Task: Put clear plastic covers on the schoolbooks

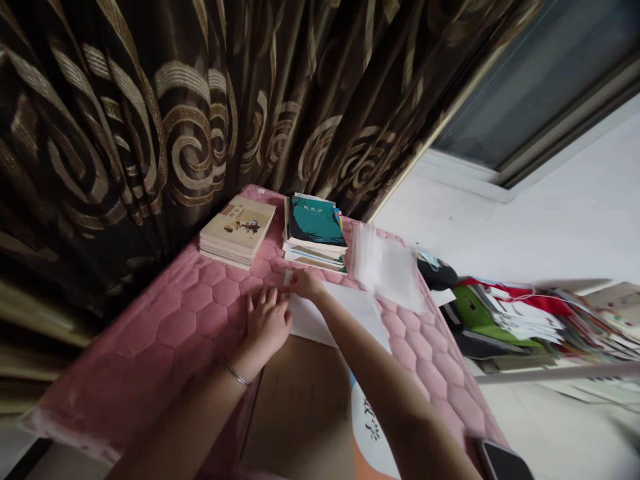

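A white sheet lies partly over a large flat brown board or cover, which has a white, orange and blue printed part at its right side. My left hand rests with fingers spread on the pink quilted cover, at the left edge of the white sheet. At the sheet's far left corner is my right hand, its fingers curled and drawn together on the paper edge. The fingertips of both hands are close to each other. My right forearm hides part of the sheet and the brown piece.
Beige books are stacked at the far left, beside a pile topped by a teal book. Clear plastic sleeves lie right of them. A phone sits near right. Curtains hang behind; a cluttered shelf stands right.
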`<state>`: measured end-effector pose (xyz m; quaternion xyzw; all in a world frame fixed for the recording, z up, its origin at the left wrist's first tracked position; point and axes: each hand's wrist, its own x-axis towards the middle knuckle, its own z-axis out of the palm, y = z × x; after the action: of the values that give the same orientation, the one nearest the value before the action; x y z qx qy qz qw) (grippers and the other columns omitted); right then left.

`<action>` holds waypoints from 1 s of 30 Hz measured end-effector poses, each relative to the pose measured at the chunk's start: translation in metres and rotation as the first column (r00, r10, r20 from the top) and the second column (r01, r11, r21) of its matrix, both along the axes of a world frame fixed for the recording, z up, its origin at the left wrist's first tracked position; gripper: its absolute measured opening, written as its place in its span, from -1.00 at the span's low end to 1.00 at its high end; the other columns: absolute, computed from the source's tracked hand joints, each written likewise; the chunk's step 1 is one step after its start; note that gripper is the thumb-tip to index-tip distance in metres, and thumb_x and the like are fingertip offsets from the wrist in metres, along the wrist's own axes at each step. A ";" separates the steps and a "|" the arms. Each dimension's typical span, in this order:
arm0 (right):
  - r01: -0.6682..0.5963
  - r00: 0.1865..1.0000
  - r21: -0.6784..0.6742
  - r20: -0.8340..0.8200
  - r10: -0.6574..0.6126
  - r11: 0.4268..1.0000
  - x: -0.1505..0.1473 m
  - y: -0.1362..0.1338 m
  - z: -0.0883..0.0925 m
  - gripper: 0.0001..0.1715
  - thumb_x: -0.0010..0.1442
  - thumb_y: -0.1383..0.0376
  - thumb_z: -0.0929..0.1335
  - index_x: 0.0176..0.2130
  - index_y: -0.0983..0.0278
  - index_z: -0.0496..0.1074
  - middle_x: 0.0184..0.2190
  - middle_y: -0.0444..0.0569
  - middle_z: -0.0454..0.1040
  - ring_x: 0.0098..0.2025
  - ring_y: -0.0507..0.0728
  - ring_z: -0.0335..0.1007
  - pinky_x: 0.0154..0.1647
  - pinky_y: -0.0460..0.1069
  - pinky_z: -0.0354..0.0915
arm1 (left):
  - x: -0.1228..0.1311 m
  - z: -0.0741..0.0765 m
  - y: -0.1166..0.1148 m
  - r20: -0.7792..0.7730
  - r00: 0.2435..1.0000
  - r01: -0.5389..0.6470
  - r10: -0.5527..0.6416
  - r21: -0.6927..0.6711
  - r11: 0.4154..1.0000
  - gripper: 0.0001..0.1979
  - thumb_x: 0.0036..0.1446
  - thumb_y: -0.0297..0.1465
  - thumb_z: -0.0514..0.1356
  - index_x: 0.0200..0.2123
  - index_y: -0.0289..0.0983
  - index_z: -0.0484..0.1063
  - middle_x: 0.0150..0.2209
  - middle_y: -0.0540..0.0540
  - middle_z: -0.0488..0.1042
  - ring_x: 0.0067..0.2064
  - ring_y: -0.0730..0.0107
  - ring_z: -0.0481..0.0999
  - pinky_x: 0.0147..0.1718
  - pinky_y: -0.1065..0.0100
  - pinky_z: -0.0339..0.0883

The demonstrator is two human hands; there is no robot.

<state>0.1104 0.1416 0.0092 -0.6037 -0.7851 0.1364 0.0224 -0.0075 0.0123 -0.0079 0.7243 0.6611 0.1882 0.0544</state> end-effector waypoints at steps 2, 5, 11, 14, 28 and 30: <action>0.088 0.996 0.043 -0.002 -0.088 0.995 -0.003 0.009 0.000 -0.55 0.03 -0.08 0.44 -0.36 0.25 0.56 -0.36 -0.04 0.59 -0.29 0.14 0.48 -0.36 -0.09 0.21 | 0.000 0.000 0.001 -0.003 1.000 -0.003 0.003 0.004 1.000 -0.63 0.22 -0.33 0.07 0.08 -0.09 0.43 0.24 -0.19 0.32 0.28 0.02 0.20 0.23 -0.25 -0.08; 0.182 0.983 0.087 -0.017 -0.181 0.979 -0.010 0.018 0.002 -0.54 0.14 -0.07 0.38 -0.23 0.25 0.54 -0.28 0.00 0.59 -0.22 0.18 0.49 -0.27 -0.05 0.25 | -0.001 -0.001 0.002 -0.009 1.000 -0.005 0.005 0.000 1.000 -0.62 0.22 -0.33 0.06 0.09 -0.07 0.43 0.25 -0.18 0.31 0.28 0.04 0.21 0.23 -0.25 -0.08; 0.112 0.993 0.200 -0.053 -0.103 0.973 -0.017 -0.011 0.004 -0.66 0.29 0.21 0.27 -0.02 0.33 0.45 0.02 0.19 0.46 0.07 0.22 0.33 0.03 0.05 0.22 | -0.005 -0.003 0.005 -0.046 0.999 -0.016 0.017 0.008 1.000 -0.61 0.21 -0.34 0.06 0.09 -0.05 0.43 0.23 -0.16 0.34 0.26 0.05 0.24 0.22 -0.21 -0.06; -0.010 0.998 0.196 -0.064 0.023 0.981 0.008 -0.041 0.003 -0.60 0.22 0.16 0.36 0.03 0.26 0.44 0.07 0.11 0.44 0.14 0.18 0.25 0.17 0.04 0.14 | -0.005 0.000 0.007 -0.086 0.996 -0.016 0.017 0.015 1.000 -0.61 0.22 -0.34 0.03 0.08 -0.04 0.44 0.23 -0.16 0.34 0.26 0.07 0.25 0.21 -0.19 -0.03; 0.161 0.965 0.157 -0.231 -0.122 0.974 0.180 -0.125 0.004 -0.57 0.39 0.24 0.14 0.03 0.29 0.47 0.20 0.12 0.35 0.21 0.18 0.30 0.20 0.03 0.22 | 0.064 0.018 0.015 -0.211 0.961 0.172 -0.178 -0.046 0.984 -0.58 0.22 -0.46 -0.04 0.08 -0.35 0.43 0.24 -0.40 0.29 0.32 -0.09 0.16 0.25 -0.28 -0.11; 0.218 0.949 0.142 -0.260 -0.176 0.966 0.179 -0.122 0.006 -0.58 0.38 0.26 0.15 -0.13 0.27 0.55 0.15 0.09 0.41 0.11 0.18 0.41 0.12 0.01 0.28 | 0.104 0.021 0.016 -0.151 0.938 0.302 -0.314 -0.093 0.949 -0.57 0.24 -0.42 -0.04 0.11 -0.33 0.40 0.26 -0.38 0.27 0.31 -0.06 0.18 0.25 -0.22 -0.04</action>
<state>0.2890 0.0199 0.0151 -0.6536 -0.7207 0.1401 0.1839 0.0965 0.0279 0.0135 0.8295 0.5478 0.0947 0.0535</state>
